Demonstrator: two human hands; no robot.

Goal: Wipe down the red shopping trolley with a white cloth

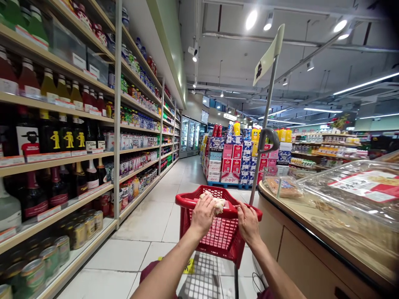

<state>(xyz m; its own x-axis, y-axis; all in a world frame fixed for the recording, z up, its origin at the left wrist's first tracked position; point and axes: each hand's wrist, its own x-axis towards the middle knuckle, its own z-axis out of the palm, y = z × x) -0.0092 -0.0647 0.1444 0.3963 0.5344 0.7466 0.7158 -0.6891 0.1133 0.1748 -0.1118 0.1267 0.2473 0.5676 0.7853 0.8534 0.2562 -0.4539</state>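
A red plastic shopping cart [224, 238] with a perforated basket stands in front of me. My left hand [202, 214] is closed over a crumpled off-white item [219, 204] at the cart's handle. What that item is, I cannot make out. Farther right, my right hand [248, 220] curls around the red handle [230, 213]. A grey metal pole [264, 108] rises by the cart's right side, with a grey hook-shaped grip and a cream flag [268, 54] at its top. Where the pole is fixed is hidden.
Shelves of bottles and cans [59, 155] line the left side. A counter [289, 249] with clear plastic covers [352, 178] runs close along the right. Ahead, stacked drink boxes [232, 164] stand on a blue pallet. The tiled aisle [177, 182] leads to glass-door fridges [190, 133].
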